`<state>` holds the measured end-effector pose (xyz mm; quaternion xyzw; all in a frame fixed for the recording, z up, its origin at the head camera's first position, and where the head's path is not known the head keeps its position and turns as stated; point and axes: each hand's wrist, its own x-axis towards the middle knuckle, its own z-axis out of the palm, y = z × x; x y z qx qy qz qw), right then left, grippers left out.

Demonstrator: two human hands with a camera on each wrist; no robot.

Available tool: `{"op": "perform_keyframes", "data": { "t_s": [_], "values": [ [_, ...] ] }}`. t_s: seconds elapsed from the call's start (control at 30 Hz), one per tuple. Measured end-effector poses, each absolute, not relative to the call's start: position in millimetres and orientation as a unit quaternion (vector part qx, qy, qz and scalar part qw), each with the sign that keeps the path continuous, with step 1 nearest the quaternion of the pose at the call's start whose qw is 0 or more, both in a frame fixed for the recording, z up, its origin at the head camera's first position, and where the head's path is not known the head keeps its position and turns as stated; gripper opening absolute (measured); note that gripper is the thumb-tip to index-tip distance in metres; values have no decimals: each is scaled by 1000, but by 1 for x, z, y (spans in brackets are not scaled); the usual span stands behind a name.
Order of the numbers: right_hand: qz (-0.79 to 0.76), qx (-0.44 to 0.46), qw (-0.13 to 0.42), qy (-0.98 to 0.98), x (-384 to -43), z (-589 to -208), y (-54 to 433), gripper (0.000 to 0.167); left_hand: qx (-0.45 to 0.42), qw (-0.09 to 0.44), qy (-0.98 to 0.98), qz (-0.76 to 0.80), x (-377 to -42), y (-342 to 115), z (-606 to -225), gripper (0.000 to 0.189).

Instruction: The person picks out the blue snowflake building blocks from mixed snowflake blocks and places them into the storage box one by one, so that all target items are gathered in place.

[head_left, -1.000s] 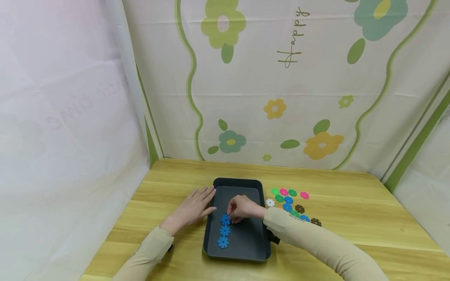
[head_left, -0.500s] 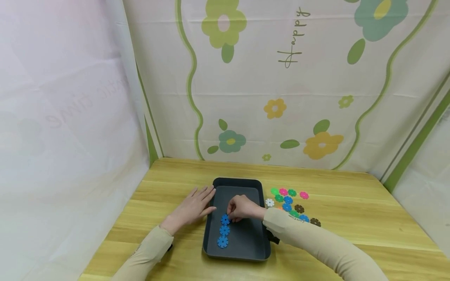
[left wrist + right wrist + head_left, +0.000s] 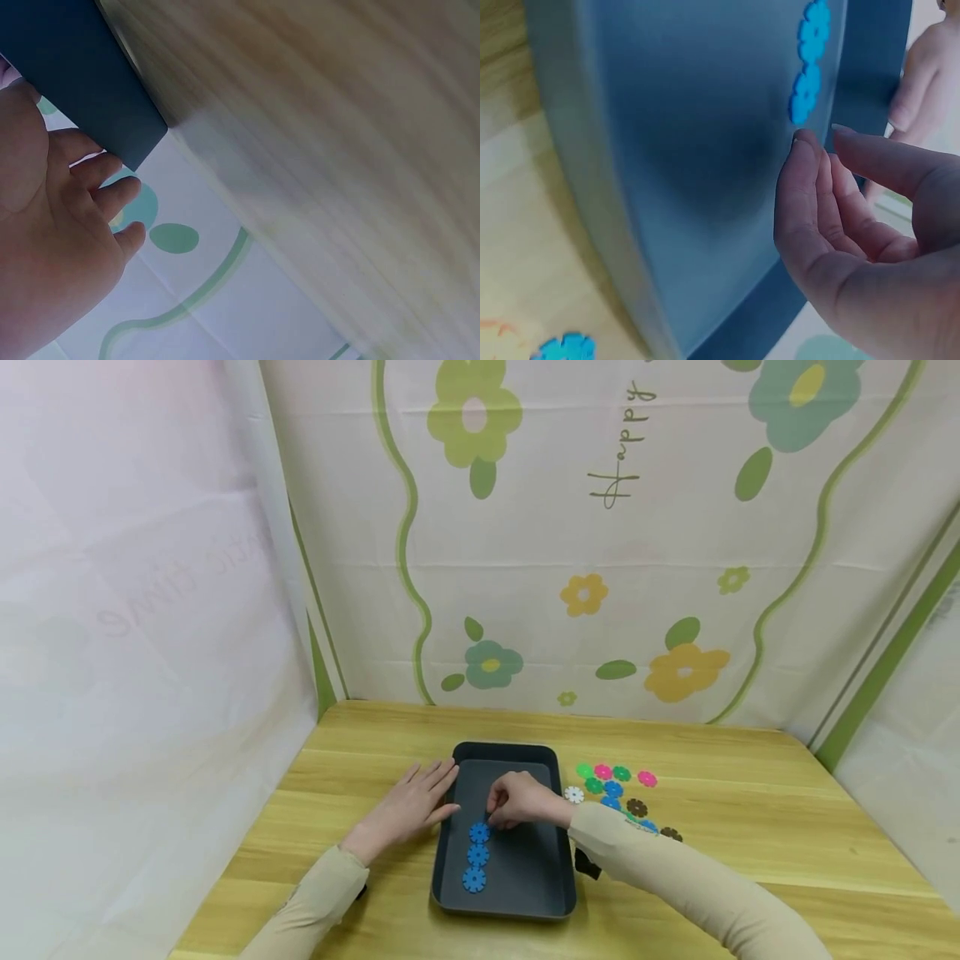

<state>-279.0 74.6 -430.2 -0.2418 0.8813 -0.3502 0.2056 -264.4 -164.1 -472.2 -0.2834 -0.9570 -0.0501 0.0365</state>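
Observation:
Three blue notched plastic discs (image 3: 477,855) run in a line, edge to edge, along the left part of a dark grey tray (image 3: 528,877). My right hand (image 3: 517,799) hovers over the tray by the far end of that line. In the right wrist view its bent thumb and index finger stand slightly apart beside the nearest blue disc (image 3: 805,94), with nothing between them. My left hand (image 3: 411,800) lies along the tray's left side, fingers extended, fingertips at the rim; the left wrist view shows these fingers against the tray's outer wall (image 3: 82,67).
Right of the tray, several loose notched discs lie on the wooden table (image 3: 720,793), among them a white disc (image 3: 573,795), a pink disc (image 3: 647,779) and a brown disc (image 3: 637,807). My right sleeve (image 3: 637,839) covers part of this group. A flower-printed curtain (image 3: 525,527) hangs behind.
My right hand has drawn slightly away from the far blue disc, its fingertips leaving the disc's edge. The left hand and the row of discs have stayed put.

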Motion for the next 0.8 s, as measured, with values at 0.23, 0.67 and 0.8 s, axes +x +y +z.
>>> {"op": "perform_keyframes", "data": {
  "t_s": [0.23,0.67,0.8],
  "values": [
    [-366,-239,182,881,-282,-417,102,6,-282,33,-957,-56,-264,-164,-473,68],
    [-379,-180,146,896,-289,-406,174,8,-281,33,-957,-58,-263,-164,-475,68],
    [-378,-162,131,902,-288,-410,194,8,-284,36,-956,-63,-263,-164,-476,68]
  ]
}}
